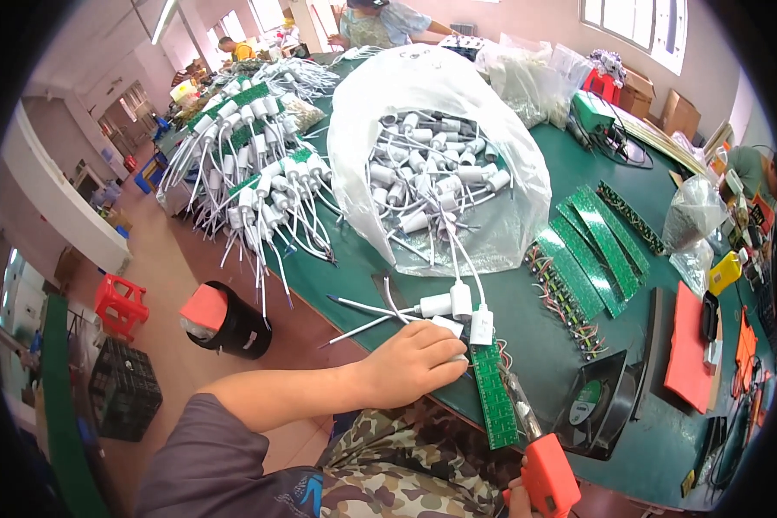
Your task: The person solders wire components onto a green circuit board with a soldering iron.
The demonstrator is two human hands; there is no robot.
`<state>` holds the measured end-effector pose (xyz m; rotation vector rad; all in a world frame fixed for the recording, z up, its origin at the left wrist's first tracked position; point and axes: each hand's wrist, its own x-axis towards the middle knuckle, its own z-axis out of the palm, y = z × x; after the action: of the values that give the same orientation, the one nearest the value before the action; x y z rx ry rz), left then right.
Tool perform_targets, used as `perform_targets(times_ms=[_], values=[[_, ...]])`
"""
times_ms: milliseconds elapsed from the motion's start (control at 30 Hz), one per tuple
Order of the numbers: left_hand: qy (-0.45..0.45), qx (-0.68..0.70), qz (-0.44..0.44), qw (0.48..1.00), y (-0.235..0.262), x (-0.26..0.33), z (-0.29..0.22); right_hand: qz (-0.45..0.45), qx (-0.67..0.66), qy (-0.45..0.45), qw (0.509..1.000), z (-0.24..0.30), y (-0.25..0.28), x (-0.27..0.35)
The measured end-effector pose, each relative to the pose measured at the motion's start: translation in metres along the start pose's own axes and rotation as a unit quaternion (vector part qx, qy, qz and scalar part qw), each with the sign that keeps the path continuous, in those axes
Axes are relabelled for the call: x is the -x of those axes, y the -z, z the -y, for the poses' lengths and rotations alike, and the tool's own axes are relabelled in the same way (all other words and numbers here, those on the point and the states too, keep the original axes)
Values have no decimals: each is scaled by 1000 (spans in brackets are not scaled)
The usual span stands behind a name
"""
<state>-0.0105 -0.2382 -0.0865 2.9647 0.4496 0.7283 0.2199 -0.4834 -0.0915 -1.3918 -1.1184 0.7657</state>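
Narrow green circuit board (496,404) showing at lower centre, white cylinder (482,328) sitting at its upper end, left hand (413,363) gripping another cylinder (446,325), fingers mostly hiding it, right hand (519,498) gripping red-handled soldering iron (551,475), lower edge cutting that hand off

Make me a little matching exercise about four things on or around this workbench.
1. soldering iron
2. plastic bag
3. stool
4. fan

A. filled with white cylinders that have wires
B. black, with a green centre
C. held in the right hand
D. red, standing on the floor

Right pairs: 1-C, 2-A, 3-D, 4-B
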Motion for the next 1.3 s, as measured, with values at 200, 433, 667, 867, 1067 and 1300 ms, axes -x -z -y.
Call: perform_targets(times_ms=[200, 433, 667, 867, 1067, 1300], values=[[-1, 52, -72, 996, 7, -2, 27, 20, 34, 40, 998, -7, 3, 2], [196, -45, -90, 976, 65, -97, 155, 43, -1, 14, 999, 11, 2, -2], [351, -47, 100, 930, 33, -161, 261, 16, 85, 57, 995, 20, -3, -10], [302, -113, 181, 929, -9, -182, 247, -7, 81, 66, 995, 29, -8, -17], [246, -110, 30, 963, 6, -171, 234, -9, 96, 49, 994, 15, -1, -6], [29, -25, -194, 980, 61, -151, 187, 17, 21, 10, 1000, 33, -10, -7]])
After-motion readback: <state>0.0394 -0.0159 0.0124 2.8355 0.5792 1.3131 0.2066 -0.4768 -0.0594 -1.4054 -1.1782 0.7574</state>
